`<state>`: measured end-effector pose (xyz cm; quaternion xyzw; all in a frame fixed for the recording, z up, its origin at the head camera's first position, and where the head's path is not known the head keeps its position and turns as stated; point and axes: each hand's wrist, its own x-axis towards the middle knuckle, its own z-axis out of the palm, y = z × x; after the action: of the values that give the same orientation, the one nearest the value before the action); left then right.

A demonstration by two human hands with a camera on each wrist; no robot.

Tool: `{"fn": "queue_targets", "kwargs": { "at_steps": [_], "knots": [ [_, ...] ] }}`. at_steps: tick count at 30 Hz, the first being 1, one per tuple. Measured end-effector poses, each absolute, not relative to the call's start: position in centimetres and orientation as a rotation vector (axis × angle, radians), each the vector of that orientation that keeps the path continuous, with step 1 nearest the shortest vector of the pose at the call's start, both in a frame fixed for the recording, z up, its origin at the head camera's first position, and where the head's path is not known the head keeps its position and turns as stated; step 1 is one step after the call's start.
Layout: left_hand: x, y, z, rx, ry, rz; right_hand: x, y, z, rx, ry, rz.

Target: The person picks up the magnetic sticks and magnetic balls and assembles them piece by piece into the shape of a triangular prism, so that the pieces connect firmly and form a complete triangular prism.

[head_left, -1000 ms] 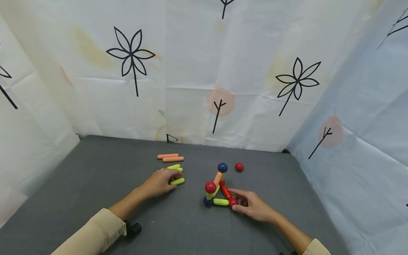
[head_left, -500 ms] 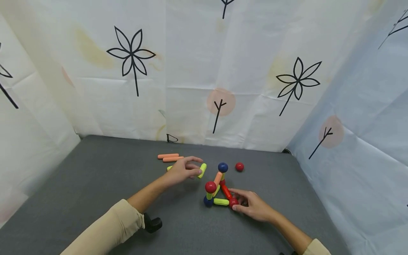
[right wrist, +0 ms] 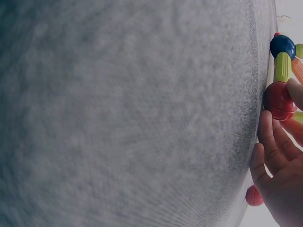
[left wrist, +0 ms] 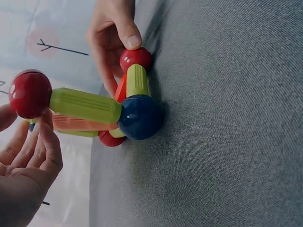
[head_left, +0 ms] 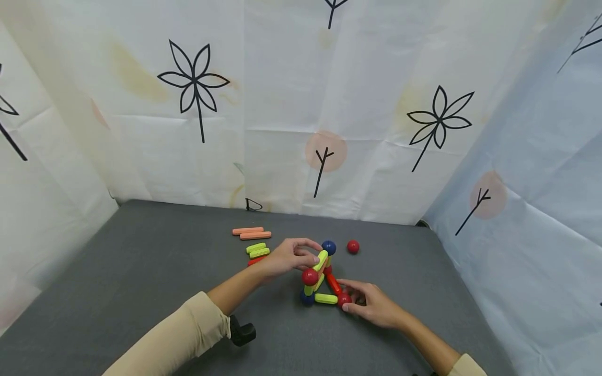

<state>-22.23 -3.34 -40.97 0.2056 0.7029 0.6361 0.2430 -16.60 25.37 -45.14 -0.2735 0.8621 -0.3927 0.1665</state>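
A small frame of coloured rods and balls stands on the grey table. My left hand [head_left: 288, 257] pinches a yellow-green rod [head_left: 321, 260] at its top, between a raised red ball [head_left: 310, 277] and a raised blue ball [head_left: 329, 247]. Whether both rod ends touch the balls I cannot tell. With thumb and fingers my right hand [head_left: 376, 305] grips the red ball [head_left: 344, 300] at the near right corner. From there a yellow-green rod [head_left: 326, 298] runs to a low blue ball [left wrist: 141, 117], and a red rod [head_left: 334, 284] runs back. In the left wrist view the pinched rod is mostly hidden.
Two orange rods [head_left: 255, 235] lie at the back left. Nearer are two yellow-green rods [head_left: 259, 253] and a red rod [head_left: 256, 260], partly covered by the left hand. A loose red ball [head_left: 353, 246] lies behind the frame. Patterned cloth [head_left: 282, 104] hangs behind the table.
My left hand has picked up a yellow-green rod from the loose ones and carried it right to the frame's top. My right hand stays on the corner ball.
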Motion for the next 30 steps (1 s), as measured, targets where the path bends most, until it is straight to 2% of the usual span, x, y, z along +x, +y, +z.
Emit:
{"fn": "queue_targets", "kwargs": {
  "at_steps": [13,24,30],
  "knots": [
    [-22.2,-3.5,-42.2,0.535,2.034,1.717,-16.5,25.3,-45.3,-0.765,2.464,-1.114],
    [-20.1,-4.6,-46.1,0.875,2.219,1.281,-16.5,25.3,-45.3,-0.751,2.479,-1.119],
    [-19.6,-4.0,-46.9,0.838,2.332,1.334,-16.4,25.1,-45.3,-0.763,2.467,-1.156]
  ]
}}
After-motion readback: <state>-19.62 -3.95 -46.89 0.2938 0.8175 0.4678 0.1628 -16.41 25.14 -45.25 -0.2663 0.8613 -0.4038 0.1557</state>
